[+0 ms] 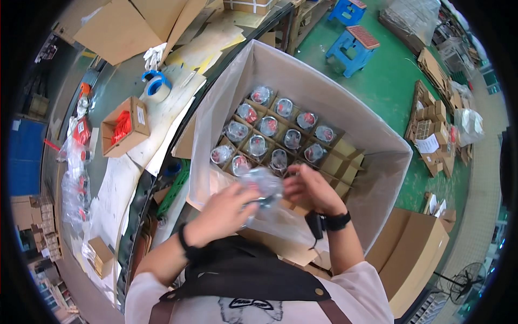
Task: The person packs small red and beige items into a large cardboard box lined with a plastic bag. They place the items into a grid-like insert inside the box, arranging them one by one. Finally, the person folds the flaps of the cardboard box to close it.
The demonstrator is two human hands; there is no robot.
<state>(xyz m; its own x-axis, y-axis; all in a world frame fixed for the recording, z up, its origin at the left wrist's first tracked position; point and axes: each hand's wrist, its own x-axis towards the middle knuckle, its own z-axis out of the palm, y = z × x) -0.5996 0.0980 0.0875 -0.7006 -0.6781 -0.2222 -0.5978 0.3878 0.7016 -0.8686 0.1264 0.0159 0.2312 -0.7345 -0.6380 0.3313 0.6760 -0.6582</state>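
holding bagged part [263, 186] over divided carton [345, 102]

The single head view looks steeply down from close above the carton [377, 162]. The workbench [124, 178] lies at its left edge, the floor [388, 81] at upper right.

A big open carton [345, 108] stands in the middle, its cardboard grid holding clear-bagged items [258, 144] in rows. Both hands hold one such clear bag [264, 186] at its near edge. Left, on the bench, sits a small open brown box [137, 129] with red contents and a white label [141, 115]. Flat cartons [124, 27] lie far left. Small brown boxes [431, 116] and a white sheet [428, 143] crowd the right floor; another carton [418, 254] stands near right.
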